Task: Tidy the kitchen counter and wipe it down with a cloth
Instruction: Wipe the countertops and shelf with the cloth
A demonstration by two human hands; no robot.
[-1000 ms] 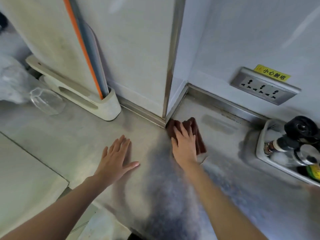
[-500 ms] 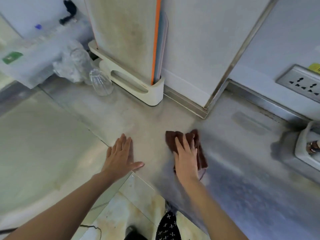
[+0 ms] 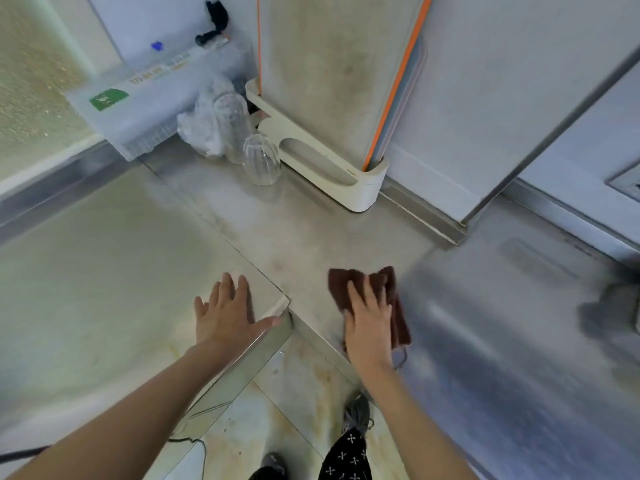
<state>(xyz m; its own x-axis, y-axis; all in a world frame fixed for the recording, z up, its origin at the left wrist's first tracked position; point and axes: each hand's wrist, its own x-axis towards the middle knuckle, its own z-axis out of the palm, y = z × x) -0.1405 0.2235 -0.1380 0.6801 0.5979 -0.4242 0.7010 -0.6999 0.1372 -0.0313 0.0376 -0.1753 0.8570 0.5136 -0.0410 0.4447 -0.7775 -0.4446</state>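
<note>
Nearest to us, at the bottom of the view, we see black trousers with small white crosses and a grey shoe on the pale tiled floor. Our two bare forearms reach forward from there onto the grey metal surface. Our left hand lies flat with its fingers straight and spread, palm down, at the inner corner of the surface's edge, and has hold of nothing. Our right hand presses palm down, fingers straight, on a crumpled dark brown cloth, which lies on the surface near its front edge; the cloth shows beyond the fingertips and along the hand's right side.

Farther back, a clear ribbed drinking glass stands just beside a cream plastic rack holding a tall pale board with an orange edge. Behind the glass are a taller clear glass jar and a crumpled clear plastic bag. A translucent box with a green label sits against the far wall. At the far right edge, part of a grey wall socket plate shows.
</note>
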